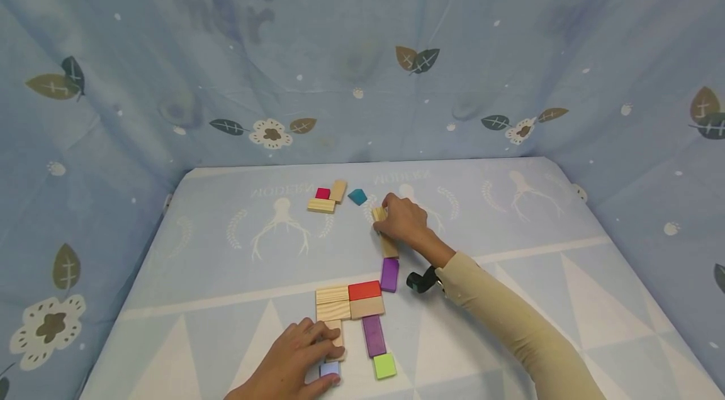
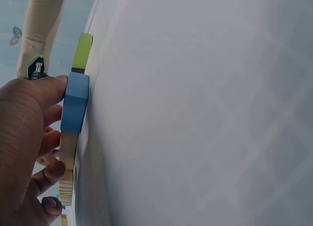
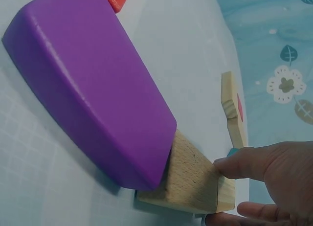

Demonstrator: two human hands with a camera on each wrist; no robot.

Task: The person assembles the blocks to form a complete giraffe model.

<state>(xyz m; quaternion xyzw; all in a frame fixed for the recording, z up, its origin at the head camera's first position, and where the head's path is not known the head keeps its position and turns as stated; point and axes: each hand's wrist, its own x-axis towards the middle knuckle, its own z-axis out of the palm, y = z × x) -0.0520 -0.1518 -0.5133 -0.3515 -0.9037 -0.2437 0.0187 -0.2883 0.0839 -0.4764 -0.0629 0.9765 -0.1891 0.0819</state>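
My right hand (image 1: pixel 404 221) pinches a pale wooden block (image 1: pixel 378 214), with the thumb (image 3: pixel 234 163) on one side and fingers on the other. That block meets the end of a plain wooden block (image 1: pixel 389 247), which touches a purple block (image 1: pixel 389 275). Nearer me, my left hand (image 1: pixel 294 355) rests along an upright wooden block (image 1: pixel 335 351) and a blue block (image 2: pixel 74 108). Its thumb touches the blue block's near end; its other fingers are spread and slightly bent along the blocks. Left of the purple block lies a red block (image 1: pixel 365 290).
Wooden blocks (image 1: pixel 333 311) adjoin the red one, with a second purple block (image 1: pixel 374 336) and a green block (image 1: pixel 384 366) running toward me. Farther back lie a teal block (image 1: pixel 358 197), a crimson block (image 1: pixel 323 194) and two wooden ones (image 1: pixel 321 205). Patterned cloth (image 1: pixel 362 92) surrounds the table.
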